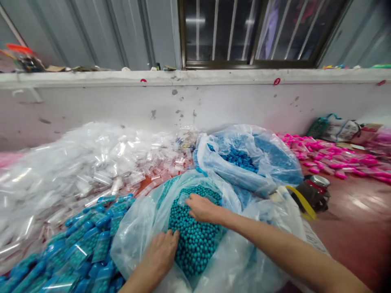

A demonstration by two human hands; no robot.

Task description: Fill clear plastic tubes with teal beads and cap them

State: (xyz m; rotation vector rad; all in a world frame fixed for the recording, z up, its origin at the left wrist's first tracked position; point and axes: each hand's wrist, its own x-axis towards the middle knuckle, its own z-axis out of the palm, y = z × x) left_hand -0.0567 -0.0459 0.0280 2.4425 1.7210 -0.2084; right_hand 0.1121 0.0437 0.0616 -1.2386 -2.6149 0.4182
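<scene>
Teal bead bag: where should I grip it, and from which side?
Probably pinch the bag by its left wall near the rim, coming from above left: the plastic looks thin and slack there, sloping outward from the beads.

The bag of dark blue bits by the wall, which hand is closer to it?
Right. The right hand is over the teal beads, in front of that bag; the left hand is farther away, at the left side of the bead bag.
</scene>
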